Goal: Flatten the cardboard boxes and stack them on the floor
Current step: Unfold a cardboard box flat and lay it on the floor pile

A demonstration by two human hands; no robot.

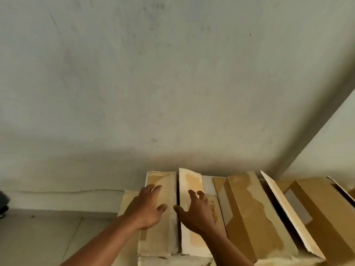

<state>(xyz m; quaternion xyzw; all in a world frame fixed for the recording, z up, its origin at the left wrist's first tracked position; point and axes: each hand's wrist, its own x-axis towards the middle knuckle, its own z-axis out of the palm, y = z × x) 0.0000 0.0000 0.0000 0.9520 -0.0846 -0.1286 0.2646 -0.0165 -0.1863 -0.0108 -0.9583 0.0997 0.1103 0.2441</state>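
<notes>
A pale cardboard box stands against the wall in front of me, its two top flaps folded in. My left hand (148, 206) lies spread on the left flap (163, 181), fingers straight. My right hand (196, 210) rests with loosely spread fingers on the right flap (192, 179), whose far end lifts slightly. A dark slit runs between the two flaps. To the right stands a browner cardboard box (249, 214) with torn tape marks and open flaps, one white-faced flap (286, 212) sticking up.
A plain grey wall (153, 83) fills the upper view and meets another wall at the right corner. A tiled floor (38, 237) lies at the lower left. A dark object (3, 204) sits at the left edge.
</notes>
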